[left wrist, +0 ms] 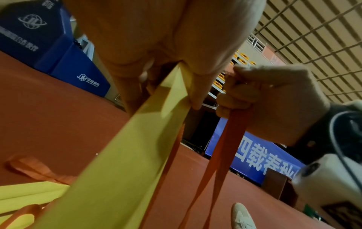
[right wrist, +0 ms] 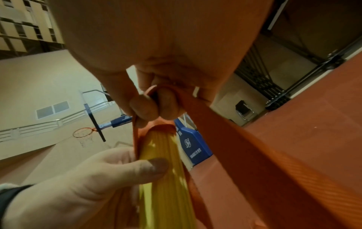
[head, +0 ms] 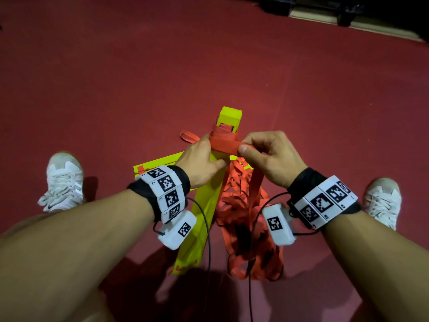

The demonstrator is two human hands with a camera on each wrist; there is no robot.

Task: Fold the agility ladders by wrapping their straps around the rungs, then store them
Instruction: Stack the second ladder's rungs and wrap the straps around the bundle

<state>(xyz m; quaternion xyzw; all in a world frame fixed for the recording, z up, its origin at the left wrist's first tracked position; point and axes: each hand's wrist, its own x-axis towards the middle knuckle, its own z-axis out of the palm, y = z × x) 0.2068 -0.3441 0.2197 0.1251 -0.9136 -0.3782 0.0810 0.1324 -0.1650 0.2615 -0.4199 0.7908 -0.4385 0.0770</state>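
Yellow plastic rungs, gathered into one stacked bundle, are held above the red court floor, the bundle running from near the person's body up and away to its far end. Orange strap is wound several turns around the bundle close to that far end, leaving a short length of yellow exposed beyond the wrap.

Left hand: clenched around the rung bundle just below the wrap, thumb pressed on the near face. The right wrist view confirms the thumb lying flat against the stacked rung edges.

Right hand: grasping the strap, thumb and curled fingers pinching it right beside the wrap. From this grip the strap runs down past the wrist; the left wrist view shows it leaving the underside of the fist as a taut band.

Loose strap lies in a tangled heap on the floor beneath the right forearm, between the person's feet. More yellow rungs lie flat on the floor under the left hand, with a small loop of strap on the floor just beyond them.

White shoes stand to either side of the pile. Both wrists carry black bands with white marker blocks and cabled camera units. Blue padded mats and a basketball hoop appear in the wrist views.
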